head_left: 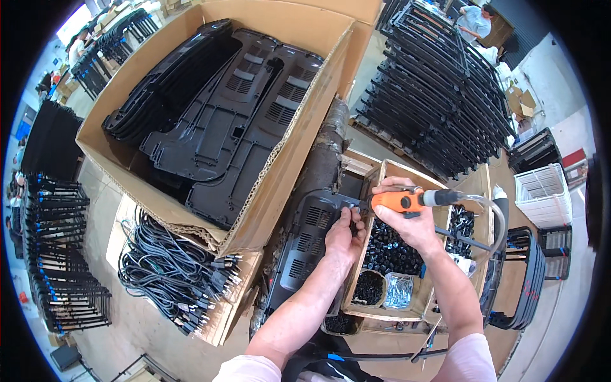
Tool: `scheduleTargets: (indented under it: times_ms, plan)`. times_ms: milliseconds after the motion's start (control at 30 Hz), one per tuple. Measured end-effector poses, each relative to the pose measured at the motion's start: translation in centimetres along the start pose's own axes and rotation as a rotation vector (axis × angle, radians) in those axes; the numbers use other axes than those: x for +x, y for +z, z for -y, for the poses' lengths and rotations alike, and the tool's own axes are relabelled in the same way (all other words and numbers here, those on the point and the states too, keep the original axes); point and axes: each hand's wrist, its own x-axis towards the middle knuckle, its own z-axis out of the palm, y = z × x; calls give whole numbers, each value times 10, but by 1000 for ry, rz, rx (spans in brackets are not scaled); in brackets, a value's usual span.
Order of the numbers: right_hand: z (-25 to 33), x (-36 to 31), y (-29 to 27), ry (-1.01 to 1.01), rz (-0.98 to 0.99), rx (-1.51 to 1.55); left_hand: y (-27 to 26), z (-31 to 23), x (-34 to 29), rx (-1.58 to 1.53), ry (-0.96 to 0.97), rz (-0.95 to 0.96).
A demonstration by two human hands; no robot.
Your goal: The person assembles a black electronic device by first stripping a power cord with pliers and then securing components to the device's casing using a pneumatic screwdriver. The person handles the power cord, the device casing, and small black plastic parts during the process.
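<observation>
Screwdriver (401, 201), orange-bodied and powered, lies crosswise in the right hand (407, 219), whose fingers are wrapped round it, its nose pointing left toward the far right edge of a black vented panel (305, 239). That panel rests on a long beam (326, 143), left of both hands, its long axis running away and slightly rightward. The left hand (345, 239) is nearer, its curled fingers at the panel's right edge beside the driver's nose; whether they pinch anything, I cannot tell. Under the right hand, a wooden box (404, 170) holds black fittings (388, 247) and bright screws (399, 293); the driver's hose (501, 224) loops off rightward. A cardboard box (299, 172) stacked with dark panels (219, 137) hems in the left side, cables (172, 267) beside it. Farther off stand piled black frames (439, 95), with a co-worker (474, 24) beyond.
</observation>
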Motion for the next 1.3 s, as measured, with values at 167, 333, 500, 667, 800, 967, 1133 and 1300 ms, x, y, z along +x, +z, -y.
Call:
scheduleTargets:
  times_ms: [167, 333, 500, 667, 800, 967, 1133, 1300]
  plan:
    - [14, -4, 5, 28, 28, 14, 8, -9, -5, -151, -30, 49]
    - [18, -3, 9, 23, 51, -8, 3, -18, -4, -191, -100, 135]
    - [23, 5, 15, 25, 64, 24, 2, -27, -4, -141, -114, 193]
    - [13, 20, 26, 2, 26, 7, 11, -18, -19, 0, -16, 53]
    - [-1, 38, 33, -33, 44, -36, -6, -7, -34, 162, -11, 164]
    - [-16, 49, 43, -26, 67, -15, -24, 1, -54, 279, -26, 187]
    - [-12, 54, 50, -27, 105, -136, -40, 3, -61, 328, -36, 207]
    - [-13, 57, 48, -3, 127, -117, -35, -6, -82, 352, -84, 186]
